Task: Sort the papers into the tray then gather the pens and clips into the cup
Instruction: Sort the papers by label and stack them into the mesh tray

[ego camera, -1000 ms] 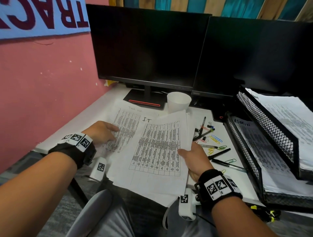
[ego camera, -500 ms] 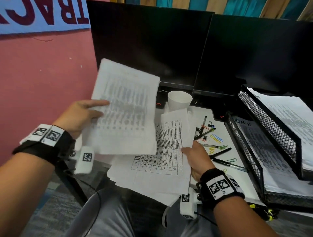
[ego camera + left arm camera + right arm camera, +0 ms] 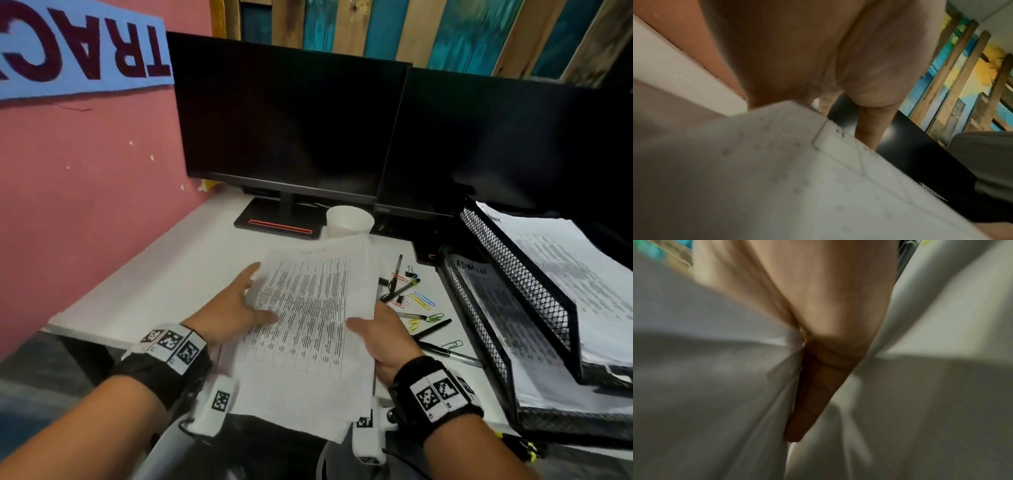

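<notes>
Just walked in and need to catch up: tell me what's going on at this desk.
A person is tidying a desk. Both hands are on a stack of printed papers at the desk's near edge: the left hand lies flat on its left side, and the right hand holds its right edge. The black mesh tray on the right already holds sheets. Pens and coloured clips lie loose on the desk, and the white cup stands behind the stack.
</notes>
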Action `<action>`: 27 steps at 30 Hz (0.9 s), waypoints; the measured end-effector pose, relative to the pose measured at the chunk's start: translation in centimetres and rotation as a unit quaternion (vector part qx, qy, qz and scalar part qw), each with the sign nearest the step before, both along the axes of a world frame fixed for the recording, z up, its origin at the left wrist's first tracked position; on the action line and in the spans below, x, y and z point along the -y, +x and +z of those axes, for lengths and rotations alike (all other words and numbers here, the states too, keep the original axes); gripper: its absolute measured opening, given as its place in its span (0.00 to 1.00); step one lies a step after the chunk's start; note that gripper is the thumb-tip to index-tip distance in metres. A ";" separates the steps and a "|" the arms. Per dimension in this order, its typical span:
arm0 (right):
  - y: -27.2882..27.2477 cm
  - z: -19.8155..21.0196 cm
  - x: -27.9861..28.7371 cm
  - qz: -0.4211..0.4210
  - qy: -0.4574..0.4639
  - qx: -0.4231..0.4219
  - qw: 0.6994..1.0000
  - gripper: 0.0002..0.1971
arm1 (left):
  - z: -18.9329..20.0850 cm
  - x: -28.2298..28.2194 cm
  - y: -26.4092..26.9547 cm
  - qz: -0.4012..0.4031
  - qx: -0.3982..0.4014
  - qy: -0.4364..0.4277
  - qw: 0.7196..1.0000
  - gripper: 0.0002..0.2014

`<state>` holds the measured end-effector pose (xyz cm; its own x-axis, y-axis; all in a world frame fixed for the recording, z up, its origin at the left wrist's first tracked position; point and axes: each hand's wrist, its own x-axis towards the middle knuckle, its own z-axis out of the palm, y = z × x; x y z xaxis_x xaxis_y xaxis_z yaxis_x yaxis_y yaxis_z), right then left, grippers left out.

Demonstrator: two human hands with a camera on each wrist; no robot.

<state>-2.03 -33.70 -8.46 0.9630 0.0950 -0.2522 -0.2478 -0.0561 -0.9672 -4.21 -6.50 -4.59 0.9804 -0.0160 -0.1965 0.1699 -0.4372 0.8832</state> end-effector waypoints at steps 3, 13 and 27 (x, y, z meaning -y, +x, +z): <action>-0.6 3.3 -0.8 0.003 0.027 0.040 0.999 0.21 | 1.3 -1.4 0.0 0.053 0.016 -0.057 0.997 0.61; -1.5 17.1 -3.8 -0.040 -0.080 0.329 0.940 0.20 | 9.6 -1.9 0.2 0.114 0.299 -0.146 0.936 0.11; -2.0 13.0 -4.4 -0.070 -0.005 0.278 0.958 0.23 | 9.3 -0.5 -0.3 0.026 0.283 -0.235 0.930 0.24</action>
